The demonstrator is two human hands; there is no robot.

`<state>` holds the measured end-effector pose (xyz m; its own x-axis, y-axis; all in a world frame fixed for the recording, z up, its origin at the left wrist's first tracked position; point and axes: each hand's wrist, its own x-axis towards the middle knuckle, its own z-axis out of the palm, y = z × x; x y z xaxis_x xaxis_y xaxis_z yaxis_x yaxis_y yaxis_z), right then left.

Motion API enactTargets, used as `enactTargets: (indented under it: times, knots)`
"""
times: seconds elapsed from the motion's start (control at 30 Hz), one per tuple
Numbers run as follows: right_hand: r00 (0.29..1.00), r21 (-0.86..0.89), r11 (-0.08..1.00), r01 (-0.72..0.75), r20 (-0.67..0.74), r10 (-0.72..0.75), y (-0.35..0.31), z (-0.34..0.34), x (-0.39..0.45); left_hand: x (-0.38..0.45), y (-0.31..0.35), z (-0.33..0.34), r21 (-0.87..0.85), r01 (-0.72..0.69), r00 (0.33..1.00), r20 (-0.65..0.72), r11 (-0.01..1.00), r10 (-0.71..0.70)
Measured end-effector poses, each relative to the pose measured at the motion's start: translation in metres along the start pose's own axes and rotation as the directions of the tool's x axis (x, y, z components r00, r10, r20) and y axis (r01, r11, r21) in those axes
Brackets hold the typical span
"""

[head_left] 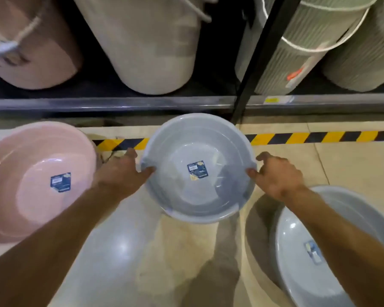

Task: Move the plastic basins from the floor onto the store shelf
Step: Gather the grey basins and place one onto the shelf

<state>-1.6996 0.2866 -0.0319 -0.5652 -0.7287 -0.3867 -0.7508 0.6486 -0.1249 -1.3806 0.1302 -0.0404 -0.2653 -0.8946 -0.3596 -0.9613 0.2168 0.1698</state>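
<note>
A round grey plastic basin [198, 196] with a blue label inside is held up above the floor, in the middle of the view. My left hand [122, 171] grips its left rim, thumb inside. My right hand [277, 176] grips its right rim. A pink basin [27, 196] stands on the floor at the left. Another grey basin [297, 262] lies at the lower right, partly hidden by my right forearm. The store shelf edge [120, 105] runs across just beyond the held basin.
On the shelf stand tall bins: a pink bin [31, 52], a white bin [151, 47] and ribbed grey-green bins [308, 52]. A black upright post [253, 74] divides the shelf. Yellow-black hazard tape [319, 137] runs along the tiled floor.
</note>
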Motion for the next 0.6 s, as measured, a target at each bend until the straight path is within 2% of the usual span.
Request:
enactTargets:
  times: [0.13, 0.23, 0.37, 0.5, 0.6]
  knots:
    - [0.995, -0.055, 0.998, -0.024, -0.094, 0.019, 0.007, 0.041, 0.031, 0.025, -0.014, 0.031, -0.009, 0.078, 0.997, 0.02, 0.997, -0.078]
    - [0.996, -0.125, 0.991, -0.037, -0.081, 0.027, 0.011, 0.047, 0.04, 0.03, -0.01, 0.039, -0.094, 0.12, 0.991, 0.068, 0.988, -0.114]
    - [0.997, -0.121, 0.992, -0.039, -0.069, 0.031, 0.011, 0.048, 0.04, 0.034, 0.003, 0.05, -0.234, 0.143, 0.986, 0.117, 0.962, -0.118]
    - [0.996, -0.084, 0.996, -0.03, -0.084, 0.023, 0.011, 0.049, 0.036, 0.034, 0.006, 0.053, -0.233, 0.103, 0.991, 0.107, 0.967, -0.08]
    - [0.992, -0.072, 0.997, -0.035, -0.123, 0.025, 0.015, 0.049, 0.031, 0.032, 0.006, 0.04, -0.171, 0.02, 0.999, 0.046, 0.985, -0.012]
